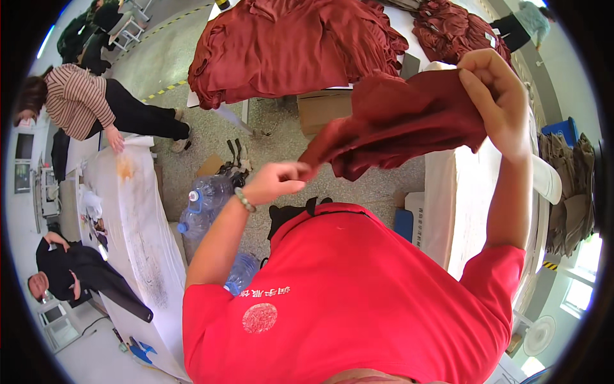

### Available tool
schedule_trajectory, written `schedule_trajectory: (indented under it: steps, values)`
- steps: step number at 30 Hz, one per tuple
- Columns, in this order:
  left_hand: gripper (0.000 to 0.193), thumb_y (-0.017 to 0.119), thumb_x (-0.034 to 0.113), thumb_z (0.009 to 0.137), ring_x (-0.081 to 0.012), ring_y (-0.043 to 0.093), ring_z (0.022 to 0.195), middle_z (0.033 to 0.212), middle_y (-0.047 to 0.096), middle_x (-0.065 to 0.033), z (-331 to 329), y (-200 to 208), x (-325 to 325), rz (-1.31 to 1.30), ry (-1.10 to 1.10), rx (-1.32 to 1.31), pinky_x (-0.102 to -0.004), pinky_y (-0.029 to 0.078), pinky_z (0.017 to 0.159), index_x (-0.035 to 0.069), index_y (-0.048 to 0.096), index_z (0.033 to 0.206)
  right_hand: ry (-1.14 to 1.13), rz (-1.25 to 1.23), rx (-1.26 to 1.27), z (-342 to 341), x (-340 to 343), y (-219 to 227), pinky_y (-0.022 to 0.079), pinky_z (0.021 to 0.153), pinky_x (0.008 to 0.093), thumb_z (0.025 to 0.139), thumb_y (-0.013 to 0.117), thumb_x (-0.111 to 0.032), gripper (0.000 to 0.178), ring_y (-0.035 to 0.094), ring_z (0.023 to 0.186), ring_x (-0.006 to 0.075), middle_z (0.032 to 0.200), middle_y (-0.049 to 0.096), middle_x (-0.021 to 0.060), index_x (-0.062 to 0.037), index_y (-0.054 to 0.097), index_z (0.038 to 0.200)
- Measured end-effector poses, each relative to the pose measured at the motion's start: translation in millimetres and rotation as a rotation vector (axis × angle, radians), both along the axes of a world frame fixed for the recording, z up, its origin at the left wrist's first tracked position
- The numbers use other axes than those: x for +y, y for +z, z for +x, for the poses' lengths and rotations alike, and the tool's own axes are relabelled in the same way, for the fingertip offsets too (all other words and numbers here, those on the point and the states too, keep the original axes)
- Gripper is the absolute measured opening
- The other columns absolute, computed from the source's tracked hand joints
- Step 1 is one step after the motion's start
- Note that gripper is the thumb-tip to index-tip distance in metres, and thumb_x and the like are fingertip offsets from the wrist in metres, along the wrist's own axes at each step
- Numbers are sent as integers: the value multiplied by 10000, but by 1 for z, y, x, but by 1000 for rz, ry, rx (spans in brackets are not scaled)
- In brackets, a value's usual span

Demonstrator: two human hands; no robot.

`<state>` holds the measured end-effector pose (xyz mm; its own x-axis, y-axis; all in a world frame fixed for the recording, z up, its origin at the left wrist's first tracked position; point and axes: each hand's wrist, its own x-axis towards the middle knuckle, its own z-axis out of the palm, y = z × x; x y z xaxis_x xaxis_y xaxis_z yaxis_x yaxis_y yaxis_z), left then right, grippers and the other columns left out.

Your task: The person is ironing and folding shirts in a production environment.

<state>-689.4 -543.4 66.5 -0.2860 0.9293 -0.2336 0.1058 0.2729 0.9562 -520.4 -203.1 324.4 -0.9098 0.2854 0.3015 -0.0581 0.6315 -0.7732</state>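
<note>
A dark red garment is stretched in the air between my hands, its folds hanging loosely. My right hand is raised at the right, thumb and fingers pinched on the garment's upper right edge. Lower and to the left, my left hand, with a beaded bracelet at the wrist, closes on the narrow gathered end of the same garment; its fingertips are slightly blurred. Just beyond the held piece, a wide heap of matching red garments covers a table.
Another red garment pile lies at the far right. White-covered tables flank me left and right. Large water bottles and a cardboard box are on the floor. A person in stripes stands left; another in black is nearer.
</note>
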Motion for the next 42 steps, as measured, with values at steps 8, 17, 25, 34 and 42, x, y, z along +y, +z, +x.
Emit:
schedule_trajectory:
  steps: [8, 17, 25, 34, 42]
  values:
    - [445, 783, 397, 827, -241, 705, 906, 1003, 753, -133, 73, -57, 58, 89, 120, -61, -388, 540, 855, -9, 710, 994, 150, 61, -106, 14, -14, 11, 330, 650, 175, 965, 545, 38, 87, 426, 722, 10, 811, 523, -34, 1, 573, 1039]
    - [197, 603, 187, 887, -373, 695, 823, 896, 714, -188, -19, 20, -20, -146, 863, 633, -483, 531, 720, 85, 694, 1029, 74, 303, -127, 1, 14, -36, 402, 734, 215, 1034, 564, -67, 128, 464, 791, 66, 895, 520, 21, -10, 578, 1147]
    - [242, 474, 26, 917, -246, 723, 730, 890, 714, -132, -26, 109, -78, 447, 1077, -405, -373, 549, 587, 45, 630, 1101, 241, 374, -104, -14, 22, -32, 456, 797, 274, 965, 671, -78, 201, 527, 820, 151, 892, 570, 44, -8, 612, 1144]
    - [439, 516, -35, 795, -285, 695, 1068, 1178, 677, -170, -13, 140, -105, 577, 1167, 996, -363, 532, 952, 32, 623, 1216, 30, 408, 133, -53, 49, -59, 468, 942, 316, 1017, 591, -85, 167, 612, 995, 214, 1065, 662, 82, -3, 661, 1145]
    - [234, 475, -10, 1007, -173, 666, 990, 1086, 693, -93, -91, 69, -81, 366, 1460, 657, -316, 532, 913, 2, 654, 1158, -193, 13, -54, -82, 1, -139, 490, 863, 255, 972, 633, -58, 140, 611, 910, 104, 961, 713, 46, 21, 707, 1060]
